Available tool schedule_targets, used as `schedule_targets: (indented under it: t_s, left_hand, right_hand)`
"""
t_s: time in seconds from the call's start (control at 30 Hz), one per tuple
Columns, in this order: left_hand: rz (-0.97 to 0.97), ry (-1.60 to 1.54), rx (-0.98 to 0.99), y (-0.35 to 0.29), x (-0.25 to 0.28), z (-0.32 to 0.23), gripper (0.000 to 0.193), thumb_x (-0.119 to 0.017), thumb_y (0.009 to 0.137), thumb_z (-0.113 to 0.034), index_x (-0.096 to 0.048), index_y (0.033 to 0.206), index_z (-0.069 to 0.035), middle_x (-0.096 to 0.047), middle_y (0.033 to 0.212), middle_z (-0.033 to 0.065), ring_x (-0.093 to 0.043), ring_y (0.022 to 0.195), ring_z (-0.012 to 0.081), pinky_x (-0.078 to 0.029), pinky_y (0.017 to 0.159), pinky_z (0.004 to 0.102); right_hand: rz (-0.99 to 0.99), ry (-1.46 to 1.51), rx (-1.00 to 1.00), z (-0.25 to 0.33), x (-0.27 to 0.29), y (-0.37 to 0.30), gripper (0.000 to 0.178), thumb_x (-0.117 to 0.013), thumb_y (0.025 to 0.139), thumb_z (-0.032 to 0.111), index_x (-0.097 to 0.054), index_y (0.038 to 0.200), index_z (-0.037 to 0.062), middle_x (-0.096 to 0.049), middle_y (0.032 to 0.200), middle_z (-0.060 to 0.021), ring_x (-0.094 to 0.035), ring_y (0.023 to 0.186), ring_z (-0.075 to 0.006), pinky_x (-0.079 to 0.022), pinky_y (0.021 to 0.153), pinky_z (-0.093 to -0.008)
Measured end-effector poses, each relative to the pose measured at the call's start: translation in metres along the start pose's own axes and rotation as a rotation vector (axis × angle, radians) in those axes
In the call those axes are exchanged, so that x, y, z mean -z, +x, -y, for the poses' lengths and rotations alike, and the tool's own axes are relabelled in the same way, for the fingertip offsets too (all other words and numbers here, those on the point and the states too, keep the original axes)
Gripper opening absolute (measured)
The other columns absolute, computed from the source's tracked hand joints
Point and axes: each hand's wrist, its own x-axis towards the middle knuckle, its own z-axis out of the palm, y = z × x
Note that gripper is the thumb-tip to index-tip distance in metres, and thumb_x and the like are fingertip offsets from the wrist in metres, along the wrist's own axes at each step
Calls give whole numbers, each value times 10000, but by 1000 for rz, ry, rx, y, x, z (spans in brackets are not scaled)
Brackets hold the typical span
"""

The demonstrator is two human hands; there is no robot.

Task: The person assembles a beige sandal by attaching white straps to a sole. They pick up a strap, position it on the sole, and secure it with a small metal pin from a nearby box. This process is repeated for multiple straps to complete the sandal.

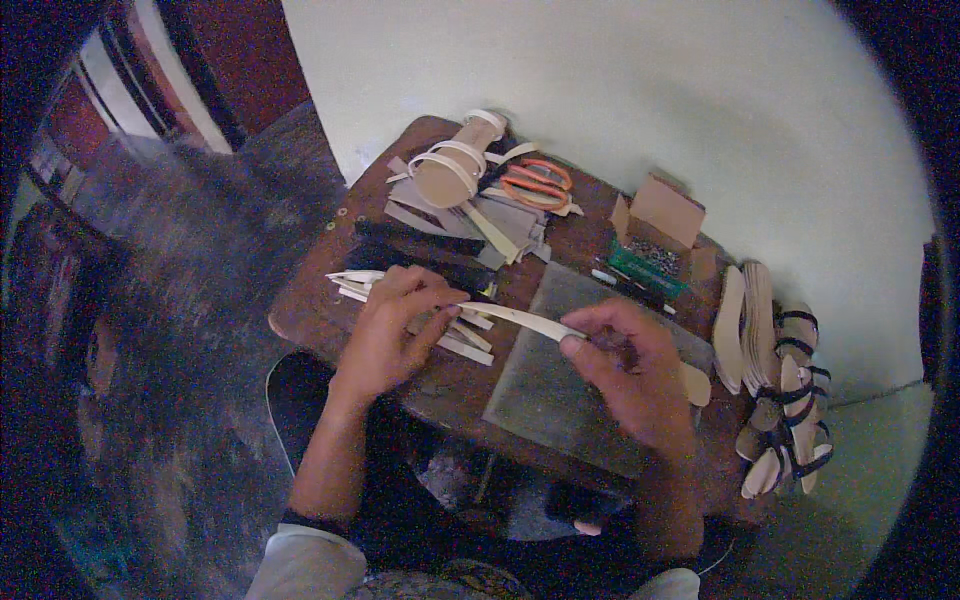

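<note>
A dark brown wooden counter [303,296] is carrying everything, and a grey rectangular sheet [540,390] is lying flat along its near edge. The left hand [393,332] is hovering over a bundle of loose cream strips [465,345]; the right hand [632,362] is hanging above the sheet. Black-strapped sandals [797,385] are sitting at the right end, beside a stack of cream sole-shaped pieces [757,325]. A tan sole with white straps [447,182] is resting at the far left, near orange-handled scissors [538,184]. An open brown cardboard box [668,212] is showing a green side, its markings too blurred to read. Between the hands, both sets of fingers are pinching one slim, curved cream strip [522,318] by its ends.
</note>
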Motion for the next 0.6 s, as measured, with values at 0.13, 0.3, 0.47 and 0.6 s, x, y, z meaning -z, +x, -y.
schedule_targets:
  t_s: [0.13, 0.3, 0.47, 0.6]
  left_hand:
    - [59, -247, -1, 2, -14, -30, 148, -669, 745, -40, -646, 891, -46, -594, 802, 90, -564, 798, 266, -432, 704, 348]
    - [316, -489, 64, -5, -27, -77, 117, -668, 782, -42, -637, 895, -42, -593, 764, 58, -550, 714, 148, -422, 639, 276]
    - [465, -733, 340, -12, -52, -108, 147, -655, 821, -81, -629, 959, -36, -612, 846, 28, -556, 760, 95, -437, 645, 241]
    - [516, -754, 336, -13, -79, -113, 167, -644, 845, -118, -630, 987, -31, -616, 858, 7, -555, 794, 71, -450, 668, 228]
  right_hand:
    - [-61, 61, 117, 0, 30, -8, 173, -685, 763, 68, -621, 921, 44, -604, 797, 2, -535, 720, -71, -416, 653, -210]
    - [-162, 203, 35, 0, 62, -30, 150, -688, 791, 116, -625, 908, 47, -643, 869, -34, -585, 792, -117, -468, 705, -268]
    - [-212, 228, -1, -16, 85, -44, 112, -673, 796, 74, -616, 882, 32, -616, 828, -20, -580, 734, -90, -478, 673, -235]
    - [-265, 319, -26, -44, 95, -55, 110, -670, 797, 78, -616, 883, 36, -615, 828, -18, -573, 731, -93, -477, 700, -239]
